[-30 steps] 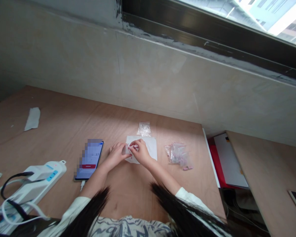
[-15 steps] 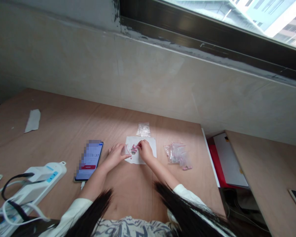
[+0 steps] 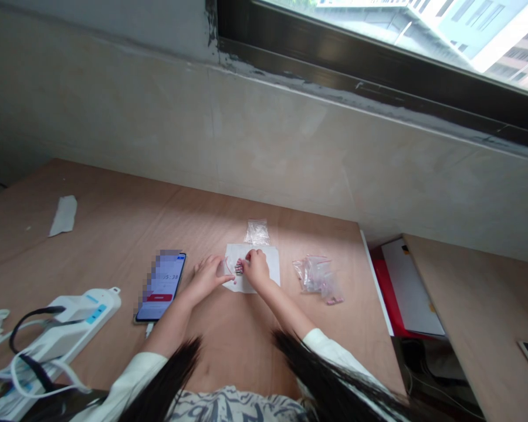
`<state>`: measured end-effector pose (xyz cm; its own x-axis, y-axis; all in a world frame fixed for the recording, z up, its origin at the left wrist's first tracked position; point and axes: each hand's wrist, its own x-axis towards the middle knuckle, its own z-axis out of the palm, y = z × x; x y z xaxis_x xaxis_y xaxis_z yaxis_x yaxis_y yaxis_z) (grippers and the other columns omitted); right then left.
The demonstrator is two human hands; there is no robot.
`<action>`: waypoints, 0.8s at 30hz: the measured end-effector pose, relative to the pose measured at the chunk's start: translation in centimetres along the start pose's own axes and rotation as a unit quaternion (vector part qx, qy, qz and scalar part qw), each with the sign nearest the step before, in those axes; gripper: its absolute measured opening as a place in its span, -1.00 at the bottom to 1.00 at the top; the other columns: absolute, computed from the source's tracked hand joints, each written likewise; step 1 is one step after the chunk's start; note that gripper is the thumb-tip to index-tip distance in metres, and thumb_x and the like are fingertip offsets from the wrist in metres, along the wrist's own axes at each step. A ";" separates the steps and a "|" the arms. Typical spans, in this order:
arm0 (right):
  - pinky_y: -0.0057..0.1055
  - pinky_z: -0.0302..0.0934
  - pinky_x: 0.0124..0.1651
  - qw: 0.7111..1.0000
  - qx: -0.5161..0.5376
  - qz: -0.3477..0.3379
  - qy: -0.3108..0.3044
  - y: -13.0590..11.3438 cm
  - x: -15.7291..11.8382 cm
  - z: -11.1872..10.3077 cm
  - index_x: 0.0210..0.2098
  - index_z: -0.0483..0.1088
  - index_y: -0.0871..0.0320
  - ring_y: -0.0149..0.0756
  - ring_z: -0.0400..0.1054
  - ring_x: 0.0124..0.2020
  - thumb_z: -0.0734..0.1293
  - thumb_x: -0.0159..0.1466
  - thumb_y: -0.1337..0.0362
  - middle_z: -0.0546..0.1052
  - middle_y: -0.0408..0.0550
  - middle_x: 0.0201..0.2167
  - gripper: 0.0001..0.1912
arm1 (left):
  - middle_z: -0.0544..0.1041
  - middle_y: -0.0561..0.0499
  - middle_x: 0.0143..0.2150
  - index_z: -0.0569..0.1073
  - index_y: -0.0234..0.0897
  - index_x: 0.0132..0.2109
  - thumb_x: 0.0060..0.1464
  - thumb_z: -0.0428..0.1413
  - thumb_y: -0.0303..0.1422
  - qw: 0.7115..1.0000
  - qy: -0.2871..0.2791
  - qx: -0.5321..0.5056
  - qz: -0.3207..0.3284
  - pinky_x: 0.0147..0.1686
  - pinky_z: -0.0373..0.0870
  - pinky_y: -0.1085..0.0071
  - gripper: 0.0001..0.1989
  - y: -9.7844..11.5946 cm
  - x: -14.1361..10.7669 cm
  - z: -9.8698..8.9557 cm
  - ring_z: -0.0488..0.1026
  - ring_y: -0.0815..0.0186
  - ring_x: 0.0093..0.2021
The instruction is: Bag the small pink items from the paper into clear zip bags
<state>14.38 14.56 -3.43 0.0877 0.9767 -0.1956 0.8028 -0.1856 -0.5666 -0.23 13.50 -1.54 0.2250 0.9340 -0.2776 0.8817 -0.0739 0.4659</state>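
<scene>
Touching: the right hand's (image 3: 257, 269) fingertips (image 3: 247, 256) rest on a small heap of pink and silver pieces (image 3: 239, 268); whether they grip any, I cannot tell.
Left hand (image 3: 207, 278): open, fingers spread, at the left edge of the white paper sheet (image 3: 268, 275), apart from the right hand but near it.
Heap: on the sheet, towards the sheet's left side.
Far edge of the plywood desk (image 3: 114, 234): a clear plastic bag (image 3: 257, 232), just beyond the sheet.
Right: a plastic bag of pink pieces (image 3: 314, 275).
Left: a phone (image 3: 161, 286), and a power strip (image 3: 85, 313) near the desk's near edge.
</scene>
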 end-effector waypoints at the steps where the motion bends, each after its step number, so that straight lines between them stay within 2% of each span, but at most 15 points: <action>1: -0.37 0.08 -0.25 1.000 -0.004 -0.004 -0.003 0.1 0.1 0.1 -0.43 0.30 0.23 -0.23 0.22 -0.28 0.22 0.07 0.35 0.35 0.08 -0.35 -0.92 | 0.38 -0.11 -0.12 0.29 -0.28 -0.10 -0.16 0.06 -0.13 1.000 -0.001 0.001 -0.001 -0.14 0.13 0.27 -0.53 0.0 0.0 0.0 0.26 0.13 -0.05; 7: -0.42 0.09 -0.31 1.000 0.003 0.001 -0.011 -0.4 0.2 -0.3 -0.54 0.30 0.23 -0.27 0.24 -0.32 0.21 0.02 0.43 0.37 0.06 -0.40 -0.95 | 0.38 -0.11 -0.13 0.29 -0.29 -0.10 -0.15 0.06 -0.14 1.000 -0.003 0.005 0.002 -0.13 0.13 0.27 -0.54 0.2 0.0 0.0 0.26 0.14 -0.05; 9: -0.45 0.09 -0.33 0.999 0.049 -0.006 -0.018 -0.7 0.0 -0.7 -0.56 0.29 0.23 -0.33 0.25 -0.39 0.20 0.02 0.43 0.38 0.00 -0.47 -0.94 | 0.37 -0.11 -0.12 0.29 -0.28 -0.10 -0.15 0.06 -0.15 1.000 -0.003 0.005 0.002 -0.13 0.13 0.28 -0.54 0.2 0.0 0.0 0.26 0.14 -0.04; 13: -0.49 0.11 -0.37 0.985 0.150 -0.064 -0.051 -1.2 -0.5 -0.9 -0.54 0.28 0.21 -0.41 0.23 -0.47 0.22 0.02 0.37 0.37 -0.12 -0.53 -0.96 | 0.37 -0.10 -0.10 0.29 -0.27 -0.11 -0.15 0.07 -0.19 1.000 -0.002 0.003 -0.008 -0.15 0.14 0.31 -0.58 0.2 0.2 0.2 0.25 0.16 -0.03; 17: -0.39 0.10 -0.26 0.998 0.067 -0.019 -0.001 -1.5 -0.2 -0.4 -0.44 0.28 0.23 -0.29 0.23 -0.32 0.22 0.04 0.35 0.37 0.02 -0.40 -0.92 | 0.38 -0.10 -0.11 0.29 -0.26 -0.11 -0.15 0.08 -0.19 1.000 -0.003 -0.003 -0.010 -0.14 0.14 0.30 -0.58 0.3 0.3 0.2 0.25 0.16 -0.04; 20: -0.31 0.08 -0.25 1.000 -0.007 0.009 -0.013 -1.8 0.4 0.1 -0.40 0.28 0.25 -0.16 0.21 -0.23 0.22 0.04 0.36 0.35 0.15 -0.31 -0.89 | 0.37 -0.10 -0.10 0.29 -0.25 -0.11 -0.16 0.07 -0.17 1.000 -0.004 -0.008 -0.006 -0.14 0.13 0.29 -0.57 0.2 0.2 0.0 0.25 0.16 -0.03; 24: -0.31 0.08 -0.28 0.999 -0.042 0.013 -0.025 -2.0 0.8 0.7 -0.39 0.29 0.26 -0.11 0.22 -0.22 0.19 0.05 0.42 0.35 0.20 -0.29 -0.89 | 0.37 -0.10 -0.09 0.28 -0.26 -0.10 -0.16 0.07 -0.17 1.000 0.002 -0.014 -0.007 -0.12 0.12 0.27 -0.56 0.0 0.1 -0.1 0.24 0.14 -0.02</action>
<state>12.44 15.60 -3.03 0.0821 0.9648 -0.2499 0.8473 -0.1995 -0.4922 -0.29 13.60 -1.47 0.2118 0.9362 -0.2804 0.8726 -0.0519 0.4856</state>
